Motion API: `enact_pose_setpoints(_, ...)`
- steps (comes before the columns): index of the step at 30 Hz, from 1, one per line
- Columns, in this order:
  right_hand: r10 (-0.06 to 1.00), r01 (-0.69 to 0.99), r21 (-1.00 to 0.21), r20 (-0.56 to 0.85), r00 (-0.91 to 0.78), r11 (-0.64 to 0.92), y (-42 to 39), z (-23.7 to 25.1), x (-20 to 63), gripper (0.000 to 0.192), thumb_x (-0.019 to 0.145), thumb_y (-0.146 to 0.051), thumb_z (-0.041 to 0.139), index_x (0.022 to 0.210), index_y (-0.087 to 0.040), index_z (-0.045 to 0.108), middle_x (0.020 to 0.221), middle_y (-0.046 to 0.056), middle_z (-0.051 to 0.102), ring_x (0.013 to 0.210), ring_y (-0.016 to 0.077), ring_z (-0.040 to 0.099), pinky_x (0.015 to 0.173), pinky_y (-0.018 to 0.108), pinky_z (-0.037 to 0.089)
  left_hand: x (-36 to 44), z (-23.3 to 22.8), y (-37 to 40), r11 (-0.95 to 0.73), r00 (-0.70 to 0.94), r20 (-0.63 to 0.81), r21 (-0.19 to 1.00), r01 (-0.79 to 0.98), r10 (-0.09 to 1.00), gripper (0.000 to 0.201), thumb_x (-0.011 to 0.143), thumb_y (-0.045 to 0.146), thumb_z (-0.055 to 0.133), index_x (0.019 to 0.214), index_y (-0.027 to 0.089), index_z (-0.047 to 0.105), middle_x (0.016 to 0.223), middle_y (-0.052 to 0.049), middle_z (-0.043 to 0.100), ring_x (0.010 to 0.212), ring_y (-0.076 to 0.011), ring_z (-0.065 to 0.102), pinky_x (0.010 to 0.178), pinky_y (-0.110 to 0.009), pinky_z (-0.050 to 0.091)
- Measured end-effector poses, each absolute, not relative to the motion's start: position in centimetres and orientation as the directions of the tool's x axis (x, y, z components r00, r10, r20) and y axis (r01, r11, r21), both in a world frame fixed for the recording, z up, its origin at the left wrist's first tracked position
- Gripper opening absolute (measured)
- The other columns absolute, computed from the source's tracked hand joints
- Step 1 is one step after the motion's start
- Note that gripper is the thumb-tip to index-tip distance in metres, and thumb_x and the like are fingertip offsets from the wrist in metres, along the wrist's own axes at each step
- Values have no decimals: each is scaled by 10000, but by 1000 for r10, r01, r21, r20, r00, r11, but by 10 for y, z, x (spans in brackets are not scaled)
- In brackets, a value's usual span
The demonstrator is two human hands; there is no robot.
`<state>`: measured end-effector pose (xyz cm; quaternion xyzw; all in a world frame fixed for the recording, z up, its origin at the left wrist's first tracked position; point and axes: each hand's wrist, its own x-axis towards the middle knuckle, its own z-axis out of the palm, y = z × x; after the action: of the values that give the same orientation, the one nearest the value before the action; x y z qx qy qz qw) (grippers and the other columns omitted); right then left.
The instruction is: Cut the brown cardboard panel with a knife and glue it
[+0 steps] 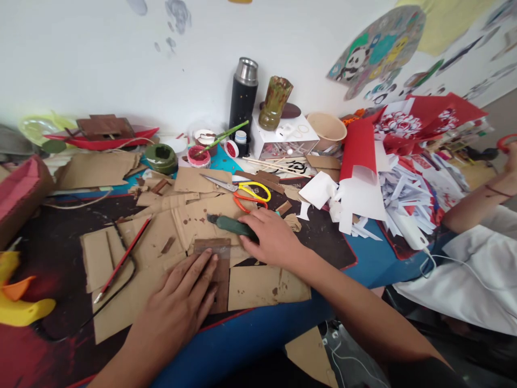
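My left hand (pixel 183 293) lies flat, fingers stretched out, on a brown-painted cardboard piece (pixel 220 275) near the table's front edge. My right hand (pixel 272 237) is closed around the handle of a dark green utility knife (pixel 234 225). Its dark tip points left, over brown cardboard stained with paint. Scissors (pixel 246 189) with yellow and orange handles lie just beyond that hand. Left of my hands, a red pencil (pixel 125 257) rests on a larger cardboard sheet (pixel 117 323). A bare cardboard piece (pixel 266 288) sits right of the brown one.
A yellow glue gun (pixel 24 312) lies at the left. Behind are a model boat (pixel 109 134), paint pots (pixel 161 158), a thermos (pixel 243 91) and a white box (pixel 283 137). Paper strips (pixel 407 188) pile up at the right, near another person's arm (pixel 480 199).
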<state>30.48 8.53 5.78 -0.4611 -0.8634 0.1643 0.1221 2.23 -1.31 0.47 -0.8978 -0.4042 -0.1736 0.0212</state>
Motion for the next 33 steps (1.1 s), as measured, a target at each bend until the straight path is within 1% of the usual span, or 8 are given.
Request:
enact_pose_setpoints(5,860,745,-464,74,-506,478,84,55,306,354,1057,-312,654,1363,-149,727,1268,177,758,1221,326,684,1085,516,546,23,5,-13,-677,621,335,74,732,709,614,1147,309,463,1721,95,500,1650,-207,671,1454,-387,661,1191,-522,468)
enact_pose_setpoints(10,868,741,-489,74,-492,461,85,53,306,342,1034,-303,667,1337,-166,741,1251,163,767,1199,325,695,1084,514,544,22,6,-11,-691,636,337,65,720,694,652,1141,300,488,1747,66,445,1639,-230,673,1455,-391,657,1211,-519,452)
enact_pose_setpoints(18,901,684,-610,120,-418,399,84,60,306,334,1002,-330,662,1284,-179,760,1232,142,787,1143,297,722,1052,471,561,23,6,-12,-687,636,324,65,723,700,748,1163,324,442,1828,75,207,1623,-227,687,1431,-400,667,1170,-531,460)
enact_pose_setpoints(22,924,636,-694,112,-365,336,84,71,304,328,1002,-375,636,1236,-185,768,1119,112,789,989,258,722,919,415,572,22,4,-14,-672,618,316,93,734,719,729,1163,336,451,1827,113,252,1655,-207,667,1456,-391,659,1190,-530,459)
enact_pose_setpoints(26,943,530,-810,79,-324,250,85,78,303,329,1005,-382,620,1219,-182,769,1040,82,779,899,227,700,815,367,554,21,3,-14,-694,646,305,74,716,699,721,1157,309,453,1811,63,273,1646,-228,668,1476,-401,644,1196,-541,446)
enact_pose_setpoints(29,946,436,-891,-23,-324,128,83,80,303,311,1029,-374,609,1224,-188,767,914,32,730,781,191,641,703,321,508,22,5,-13,-687,636,321,70,723,702,701,1151,311,469,1796,74,333,1635,-222,679,1452,-394,657,1186,-528,457)
enact_pose_setpoints(31,930,387,-922,-125,-346,20,81,82,303,280,1058,-377,604,1197,-193,763,813,-1,673,714,174,607,653,301,482,23,7,-12,-681,627,334,68,729,704,677,1143,312,488,1776,90,398,1620,-218,691,1420,-384,674,1176,-513,469)
enact_pose_setpoints(33,894,344,-933,-241,-378,-106,78,84,303,293,1090,-377,586,1246,-187,746,785,-16,660,657,159,604,624,292,489,25,9,-11,-682,627,343,57,729,699,646,1133,299,502,1737,72,470,1598,-228,703,1389,-384,684,1170,-509,471)
